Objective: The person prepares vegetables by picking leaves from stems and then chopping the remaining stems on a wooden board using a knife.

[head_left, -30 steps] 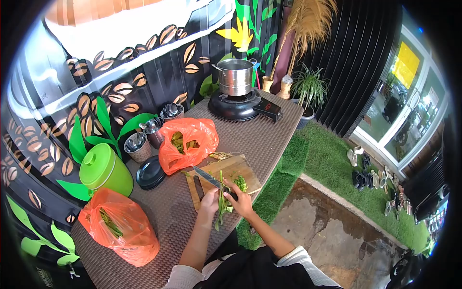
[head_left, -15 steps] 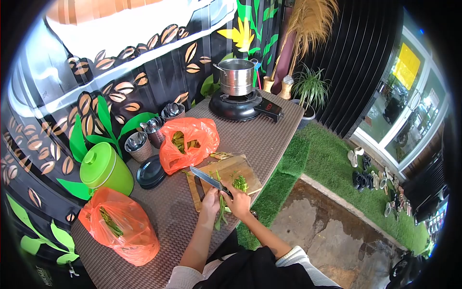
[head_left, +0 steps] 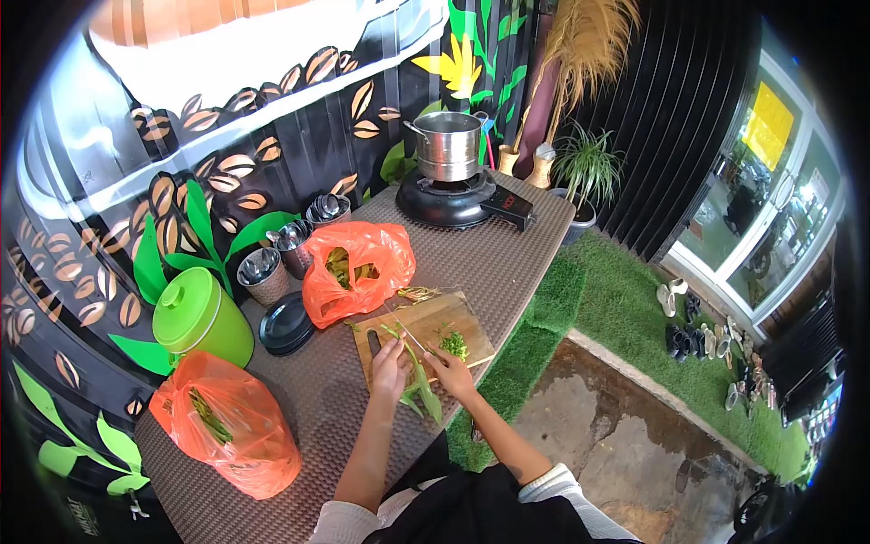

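Note:
My left hand [head_left: 390,367] is closed around the stems of some leafy greens [head_left: 422,388], whose leaves hang back toward me past the board's near edge. In my right hand [head_left: 451,374] is a kitchen knife [head_left: 410,334], its thin blade pointing away from me and seen nearly edge-on beside the stems. Both hands are over the near side of a wooden cutting board [head_left: 467,319]. A small heap of chopped greens [head_left: 454,345] lies on the board to the right of the knife. Trimmed stems and roots [head_left: 417,294] lie at its far edge.
Two orange plastic bags of greens, one [head_left: 385,249] beyond the board and another [head_left: 237,453] at left, stand on the table [head_left: 326,408]. Dark plates [head_left: 286,324], cutlery cups [head_left: 265,276] and a green lidded bucket [head_left: 204,317] are at left. A pot [head_left: 449,150] sits on a stove [head_left: 444,201].
The knife has turned from showing its broad side to nearly edge-on and moved right. My left hand has shifted slightly up and left, and more of the greens now shows between the hands.

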Tool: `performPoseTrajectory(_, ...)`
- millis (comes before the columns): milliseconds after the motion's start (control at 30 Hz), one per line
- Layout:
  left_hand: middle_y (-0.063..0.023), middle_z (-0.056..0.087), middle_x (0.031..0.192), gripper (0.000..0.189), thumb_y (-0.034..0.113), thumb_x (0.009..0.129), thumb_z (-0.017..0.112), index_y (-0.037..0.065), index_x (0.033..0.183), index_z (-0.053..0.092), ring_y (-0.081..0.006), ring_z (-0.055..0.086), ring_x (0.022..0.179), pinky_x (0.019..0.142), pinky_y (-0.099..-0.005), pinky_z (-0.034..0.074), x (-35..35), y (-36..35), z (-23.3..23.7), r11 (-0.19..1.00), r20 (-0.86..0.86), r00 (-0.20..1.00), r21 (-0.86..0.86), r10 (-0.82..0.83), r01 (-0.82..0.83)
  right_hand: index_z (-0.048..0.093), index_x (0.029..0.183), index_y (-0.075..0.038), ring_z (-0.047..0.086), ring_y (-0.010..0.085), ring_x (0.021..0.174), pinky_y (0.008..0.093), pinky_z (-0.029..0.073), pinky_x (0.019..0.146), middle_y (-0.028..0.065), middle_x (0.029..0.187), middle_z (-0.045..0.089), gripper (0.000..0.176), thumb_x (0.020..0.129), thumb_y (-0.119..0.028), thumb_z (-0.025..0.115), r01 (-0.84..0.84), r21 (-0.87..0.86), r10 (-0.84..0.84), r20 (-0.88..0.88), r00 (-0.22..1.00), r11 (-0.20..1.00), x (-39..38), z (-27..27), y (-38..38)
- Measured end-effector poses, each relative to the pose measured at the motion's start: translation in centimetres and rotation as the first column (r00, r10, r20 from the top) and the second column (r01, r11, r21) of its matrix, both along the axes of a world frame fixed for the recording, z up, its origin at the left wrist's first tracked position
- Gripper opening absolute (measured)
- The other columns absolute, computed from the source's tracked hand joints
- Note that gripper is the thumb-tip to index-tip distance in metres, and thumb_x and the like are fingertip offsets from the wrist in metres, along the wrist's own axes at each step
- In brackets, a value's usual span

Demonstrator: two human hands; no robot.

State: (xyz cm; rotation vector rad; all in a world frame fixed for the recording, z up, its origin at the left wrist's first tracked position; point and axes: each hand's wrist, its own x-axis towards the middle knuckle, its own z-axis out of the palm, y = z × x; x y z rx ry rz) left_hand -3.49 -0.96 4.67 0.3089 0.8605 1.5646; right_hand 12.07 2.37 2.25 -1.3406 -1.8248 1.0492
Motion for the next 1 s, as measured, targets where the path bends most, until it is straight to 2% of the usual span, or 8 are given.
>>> performPoseTrajectory(67, -0.0028, 0.059, 0.102, 0.026, 0.015, 0.093, 0.054, 0.003, 0.116, 0.054, -0.0145, 0.058, 0.087, 0.074, -0.029, 0.048, -0.1, 0.0, 0.5, 0.999, -0.057, 0.998, -0.041, -0.01, 0.008, 0.043, 0.138, -0.013, 0.056, 0.0109, 0.062, 0.0266, 0.044, 0.058, 0.0049, 0.067, 0.059, 0.058, 0.089, -0.042, 0.056, -0.045, -0.125, 0.038, -0.056, 0.998, 0.991, 0.2, 0.3, 0.5)
performPoseTrajectory(133, -0.0058, 0.059, 0.102, 0.031, 0.015, 0.092, 0.056, 0.002, 0.119, 0.05, -0.0168, 0.059, 0.087, 0.074, -0.0299, 0.048, -0.5, 0.1, 0.1, 0.999, -0.029, 1.0, -0.039, 0.007, -0.009, 0.042, 0.138, -0.011, 0.046, 0.0088, 0.052, 0.0252, 0.04, 0.051, 0.0004, 0.062, 0.051, 0.059, 0.089, -0.04, 0.057, -0.152, -0.261, 0.057, -0.338, 0.939, 0.953, 0.1, 1.4, 0.6)
performPoseTrajectory(367, -0.012, 0.06, 0.103, 0.038, 0.01, 0.089, 0.059, -0.003, 0.122, 0.044, -0.0218, 0.062, 0.09, 0.078, -0.0317, 0.051, -0.7, 0.4, -1.7, 0.994, 0.0, 1.0, -0.113, 0.009, -0.009, 0.045, 0.136, -0.016, 0.041, 0.0102, 0.052, 0.0266, 0.036, 0.052, 0.0035, 0.058, 0.046, 0.055, 0.089, -0.041, 0.057, -0.07, 0.002, 0.07, -0.074, 0.995, 0.998, 0.2, 2.6, 0.2)
performPoseTrajectory(467, -0.0161, 0.061, 0.103, 0.042, 0.004, 0.086, 0.063, -0.008, 0.121, 0.044, -0.0235, 0.064, 0.088, 0.078, -0.031, 0.053, 0.2, 0.2, -2.0, 0.973, -0.161, 0.978, -0.168, 0.13, -0.157, 0.051, 0.13, -0.012, 0.044, 0.0066, 0.049, 0.0245, 0.036, 0.047, 0.0005, 0.058, 0.051, 0.045, 0.091, -0.032, 0.058, -0.106, -0.18, 0.036, -0.356, 0.934, 0.978, 0.3, 3.3, 0.1)
performPoseTrajectory(533, -0.0182, 0.063, 0.1, 0.041, 0.001, 0.082, 0.066, -0.011, 0.117, 0.049, -0.0236, 0.065, 0.085, 0.077, -0.0301, 0.055, 0.2, 0.3, -3.2, 0.981, -0.255, 0.958, -0.107, 0.132, -0.163, 0.056, 0.124, -0.018, 0.062, 0.0217, 0.062, 0.0334, 0.047, 0.061, 0.0101, 0.07, 0.063, 0.041, 0.089, -0.04, 0.056, -0.024, -0.125, 0.008, -0.125, 0.992, 0.992, 1.0, 4.1, 0.0)
performPoseTrajectory(633, -0.015, 0.064, 0.095, 0.034, 0.003, 0.082, 0.067, -0.011, 0.111, 0.056, -0.0215, 0.065, 0.083, 0.076, -0.0296, 0.054, 0.3, -0.2, -3.0, 0.992, -0.298, 0.951, -0.07, 0.082, -0.108, 0.059, 0.118, -0.02, 0.066, 0.0264, 0.069, 0.036, 0.049, 0.065, 0.0123, 0.074, 0.066, 0.037, 0.087, -0.04, 0.058, -0.04, 0.056, 0.044, -0.06, 0.997, 0.998, 2.3, 5.7, -0.7)
performPoseTrajectory(833, -0.0106, 0.064, 0.087, 0.032, 0.01, 0.082, 0.068, -0.01, 0.106, 0.06, -0.0149, 0.062, 0.072, 0.061, -0.0252, 0.053, -0.3, 0.5, -1.4, 0.981, -0.653, 0.755, -0.104, 0.056, -0.163, 0.061, 0.115, -0.022, 0.064, 0.0268, 0.066, 0.0377, 0.049, 0.063, 0.0119, 0.069, 0.063, 0.035, 0.085, -0.04, 0.06, -0.074, 0.157, 0.054, 0.126, 0.991, 0.985, 5.1, 7.1, -0.2)
performPoseTrajectory(1000, -0.0111, 0.064, 0.085, 0.029, 0.009, 0.084, 0.066, -0.009, 0.105, 0.06, -0.0143, 0.062, 0.071, 0.058, -0.0249, 0.052, -1.1, 0.6, -0.6, 0.988, -0.677, 0.731, -0.04, 0.083, -0.15, 0.06, 0.112, -0.018, 0.064, 0.0226, 0.063, 0.0356, 0.048, 0.062, 0.0095, 0.065, 0.063, 0.031, 0.086, -0.035, 0.061, -0.085, 0.093, 0.075, 0.103, 0.992, 0.992, 6.2, 7.0, -0.2)
